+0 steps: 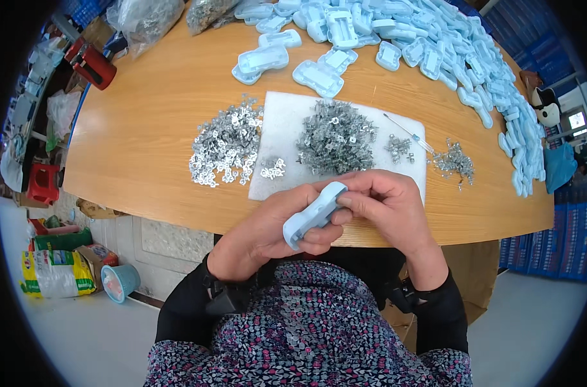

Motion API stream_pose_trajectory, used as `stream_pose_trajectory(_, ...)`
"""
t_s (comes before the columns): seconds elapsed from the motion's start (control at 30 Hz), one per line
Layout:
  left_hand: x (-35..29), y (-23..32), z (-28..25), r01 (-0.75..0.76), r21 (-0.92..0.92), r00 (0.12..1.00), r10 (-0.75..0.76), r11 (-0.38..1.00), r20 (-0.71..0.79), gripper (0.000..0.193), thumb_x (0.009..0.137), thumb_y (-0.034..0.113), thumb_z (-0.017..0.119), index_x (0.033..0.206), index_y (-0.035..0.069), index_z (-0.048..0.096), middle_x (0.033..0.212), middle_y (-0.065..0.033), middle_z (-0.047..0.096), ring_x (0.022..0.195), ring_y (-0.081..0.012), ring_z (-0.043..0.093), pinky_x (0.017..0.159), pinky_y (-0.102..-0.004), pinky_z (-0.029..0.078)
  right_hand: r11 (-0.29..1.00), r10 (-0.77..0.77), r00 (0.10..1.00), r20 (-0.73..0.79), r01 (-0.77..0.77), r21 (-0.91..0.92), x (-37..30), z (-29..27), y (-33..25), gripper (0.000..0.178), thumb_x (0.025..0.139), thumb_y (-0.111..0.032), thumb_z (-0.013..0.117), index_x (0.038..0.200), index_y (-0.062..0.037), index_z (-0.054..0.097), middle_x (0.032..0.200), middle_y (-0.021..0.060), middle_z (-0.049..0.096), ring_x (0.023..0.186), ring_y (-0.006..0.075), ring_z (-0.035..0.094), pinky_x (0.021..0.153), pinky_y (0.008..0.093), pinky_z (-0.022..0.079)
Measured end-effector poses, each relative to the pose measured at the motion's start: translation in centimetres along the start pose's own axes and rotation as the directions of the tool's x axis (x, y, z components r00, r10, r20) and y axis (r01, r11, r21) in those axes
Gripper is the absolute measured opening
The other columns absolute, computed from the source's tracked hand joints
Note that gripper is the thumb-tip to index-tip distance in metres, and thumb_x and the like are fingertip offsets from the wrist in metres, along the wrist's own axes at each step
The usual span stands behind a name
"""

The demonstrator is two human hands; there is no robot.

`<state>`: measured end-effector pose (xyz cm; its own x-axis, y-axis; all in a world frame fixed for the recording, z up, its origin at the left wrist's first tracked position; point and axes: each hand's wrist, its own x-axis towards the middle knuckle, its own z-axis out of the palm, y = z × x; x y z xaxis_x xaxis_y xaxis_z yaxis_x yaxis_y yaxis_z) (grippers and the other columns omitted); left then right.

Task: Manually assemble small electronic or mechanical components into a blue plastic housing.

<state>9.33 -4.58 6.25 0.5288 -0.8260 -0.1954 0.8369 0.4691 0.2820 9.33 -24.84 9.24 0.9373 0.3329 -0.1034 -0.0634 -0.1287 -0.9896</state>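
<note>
A light-blue plastic housing [314, 215], long with rounded ends and a hollow inside, is held tilted over the table's near edge. My left hand [277, 219] wraps round it from the left and below. At its upper end, my right hand [382, 203] is closed, thumb and fingertips pressed against the hollow side; whether a small part sits between them is hidden. Just beyond my hands, a heap of small metal clips [336, 137] lies on a white foam sheet [280, 122]. Few clips [273, 169] lie at the sheet's left edge, others [400, 148] at its right.
Left of the sheet is a pile of flat metal pieces [225, 142]; right of it are small metal parts [454, 161] and a thin pen-like tool [409, 133]. Many light-blue housings [435, 48] cover the table's far and right side. A red container [90, 63] stands far left.
</note>
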Motion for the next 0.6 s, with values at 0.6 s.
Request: stream_pose_trajectory(0.6, -6.5, 1.5, -1.8, -0.317, 0.448, 0.863, 0.450, 0.836, -0.229, 0.056, 0.094, 0.009, 0.059, 0.148, 0.006, 0.045, 0.103, -0.0048, 0.066, 0.083, -0.0097, 0.063, 0.071, -0.0250, 0.052, 0.488, -0.405, 0.913, -0.048, 0.171, -0.856, -5.1, -3.5, 3.2, 0.033, 0.072, -0.008, 0.081, 0.104, -0.0073, 0.071, 0.087, 0.0075, 0.057, 0.085, 0.0275, 0.055, 0.075, 0.0380, 0.046)
